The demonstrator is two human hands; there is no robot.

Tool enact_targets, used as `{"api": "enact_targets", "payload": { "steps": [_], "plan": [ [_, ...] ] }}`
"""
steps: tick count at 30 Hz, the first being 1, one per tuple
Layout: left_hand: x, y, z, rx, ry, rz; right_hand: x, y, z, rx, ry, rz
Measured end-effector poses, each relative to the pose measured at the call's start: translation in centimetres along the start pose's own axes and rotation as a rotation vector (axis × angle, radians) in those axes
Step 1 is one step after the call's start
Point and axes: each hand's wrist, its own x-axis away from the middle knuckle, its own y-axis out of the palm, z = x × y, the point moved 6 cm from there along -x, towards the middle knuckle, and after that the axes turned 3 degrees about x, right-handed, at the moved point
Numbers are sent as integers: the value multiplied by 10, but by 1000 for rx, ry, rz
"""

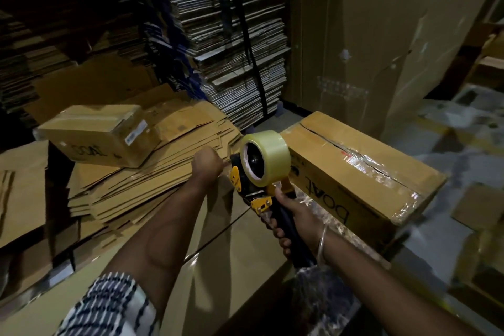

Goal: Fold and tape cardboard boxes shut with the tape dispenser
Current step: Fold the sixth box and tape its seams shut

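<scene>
Head view, dim light. My right hand (293,215) has its fingers (278,232) wrapped tight round the dark handle of the yellow-and-black tape dispenser (259,174), which carries a fat roll of clear tape (266,157) and is held up above the near carton. My left hand (206,162) is stretched out with fingers curled closed at the far edge of the large brown cardboard carton (231,248) under my arms; what they are closed on I cannot tell, perhaps the tape's free end or the carton's lip.

Step in hand, as I judge it: starting a strip along this carton's centre seam. To do it well, I should anchor the tape end over the far edge, keep the flaps butted, then draw the dispenser toward me low and flat, pressing so the tape lies without wrinkles, and cut cleanly past the near edge.

Containers: the long brown taped box lettered in marker (362,172) sits just beside the dispenser, at the carton's right; its top seam is covered in crinkled clear tape, closed, contents hidden. A smaller brown taped box with a white label (98,133) rests on a stack of flattened cardboard blanks (141,185) to the left, also shut. The near carton's flaps look down; inside not visible.
</scene>
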Motion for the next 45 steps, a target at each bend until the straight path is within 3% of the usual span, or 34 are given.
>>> {"api": "enact_targets", "payload": {
  "steps": [5, 19, 22, 28, 32, 37, 45],
  "plan": [
    [-2, -3, -3, -109, 49, -21, -1, 0, 6, 4, 3, -32],
    [-4, 10, -18, -59, 67, -76, -3, 2, 8, -17, 43, -31],
    [-1, 12, -23, -27, 1, -95, -4, 4, 8, -2, 55, -32],
    [6, 18, -43, -22, -85, -58, -9, 3, 7, -13, 59, -31],
    [25, 9, -35, -14, 35, 72, -10, 2, 3, -8, 61, -29],
    [39, 7, -40, -18, 159, -9, -14, 4, 2, -4, 70, -28],
    [30, -20, -64, -141, 90, 97, -34, 25, -16, 89, 85, -43]
  ]
}}
